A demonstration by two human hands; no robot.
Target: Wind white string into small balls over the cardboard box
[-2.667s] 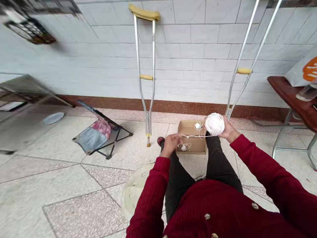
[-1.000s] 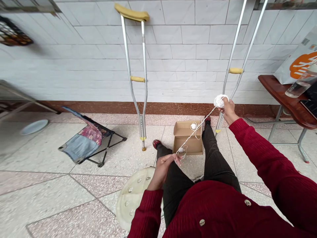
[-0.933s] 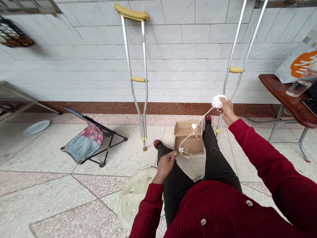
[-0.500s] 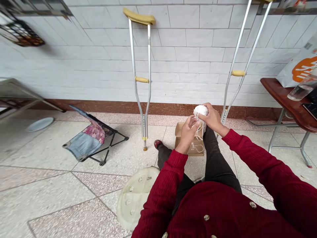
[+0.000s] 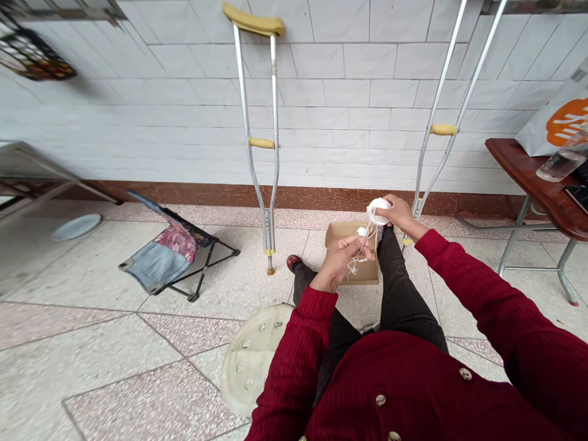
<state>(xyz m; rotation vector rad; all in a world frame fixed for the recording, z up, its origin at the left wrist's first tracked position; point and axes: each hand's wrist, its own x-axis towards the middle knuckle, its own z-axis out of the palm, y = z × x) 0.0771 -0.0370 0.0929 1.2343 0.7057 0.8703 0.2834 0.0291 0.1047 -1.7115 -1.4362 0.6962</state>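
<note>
Your right hand grips a ball of white twine. Your left hand pinches its loose strands narrowly, just above an open cardboard box.

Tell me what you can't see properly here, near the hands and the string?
Head view:
Big white string ball: back hidden by the right hand.
Thin white string: its path hidden by the left hand.
Brown cardboard box: inside partly hidden by that hand.
Dark flat object on the reddish-brown table: cut off by the picture's edge.
</note>
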